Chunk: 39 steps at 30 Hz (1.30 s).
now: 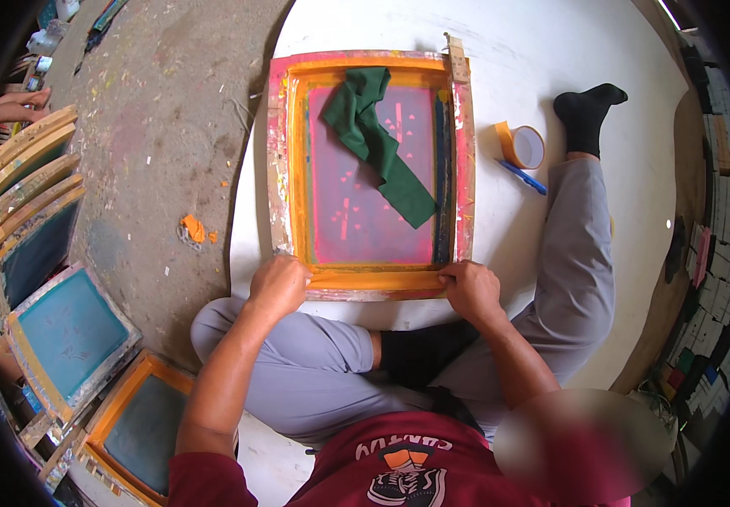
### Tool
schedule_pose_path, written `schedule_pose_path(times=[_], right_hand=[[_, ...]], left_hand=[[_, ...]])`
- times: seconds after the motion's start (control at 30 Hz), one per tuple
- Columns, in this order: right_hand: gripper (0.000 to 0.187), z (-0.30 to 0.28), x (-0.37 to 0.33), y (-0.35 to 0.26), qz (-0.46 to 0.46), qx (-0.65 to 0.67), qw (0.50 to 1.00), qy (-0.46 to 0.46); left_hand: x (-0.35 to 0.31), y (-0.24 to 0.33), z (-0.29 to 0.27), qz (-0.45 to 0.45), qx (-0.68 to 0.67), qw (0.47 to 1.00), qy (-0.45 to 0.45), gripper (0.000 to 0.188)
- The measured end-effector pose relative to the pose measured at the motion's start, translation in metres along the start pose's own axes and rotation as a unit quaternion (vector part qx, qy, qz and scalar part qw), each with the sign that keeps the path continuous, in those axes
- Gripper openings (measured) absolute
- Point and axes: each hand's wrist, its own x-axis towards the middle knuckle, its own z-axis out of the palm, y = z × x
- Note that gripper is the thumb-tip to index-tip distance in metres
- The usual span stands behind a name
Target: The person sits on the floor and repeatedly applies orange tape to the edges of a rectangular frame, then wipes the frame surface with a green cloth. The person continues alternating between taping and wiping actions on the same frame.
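A screen-printing frame [278, 169] lies flat in front of me, its inner border covered with orange tape [365, 280]. Its pinkish-grey mesh [331, 186] carries a pink design of small hearts and bars. Across the upper part of the mesh drapes a crumpled dark green cloth [373, 139], its loose end reaching down toward the right. My left hand [280, 283] is closed at the frame's near left corner. At the near right corner my right hand [472, 290] is closed on the same edge. The undersides of the fingers are hidden.
Right of the frame are an orange tape roll [525, 147] and a blue pen [522, 177], near my stretched leg [580, 228]. More screen frames [77, 338] stand and lean at the left. Another person's hand [18, 110] shows there. A wooden block [456, 61] sits at the frame's far right corner.
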Motion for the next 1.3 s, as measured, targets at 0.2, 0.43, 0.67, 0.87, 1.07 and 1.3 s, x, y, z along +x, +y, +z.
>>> schedule_pose_path(times=[0.2,0.43,0.67,0.87,1.07,1.3], right_hand=[[0.018,-0.001,0.006,-0.002,0.0,-0.015,1.0,-0.004],[0.019,-0.001,0.005,-0.001,0.003,-0.02,1.0,-0.019],[0.023,-0.009,-0.001,-0.006,-0.012,-0.028,0.999,-0.03],[0.042,-0.034,-0.019,-0.001,-0.037,0.009,0.999,0.032],[0.064,-0.01,-0.012,0.005,-0.326,-0.113,0.932,0.114],[0.051,0.022,-0.003,0.019,-0.325,-0.169,0.923,0.118]], left_hand=[[0.008,0.002,-0.007,-0.003,0.047,0.998,-0.03,0.013],[0.01,0.001,-0.008,0.013,0.088,0.994,-0.071,0.018],[-0.001,-0.002,-0.007,0.053,0.107,0.993,-0.022,0.014],[-0.024,-0.003,-0.025,0.053,0.046,0.996,0.048,0.04],[-0.027,0.005,0.0,0.216,0.089,0.96,0.153,0.055],[-0.014,-0.008,0.02,0.174,0.125,0.972,0.092,0.044]])
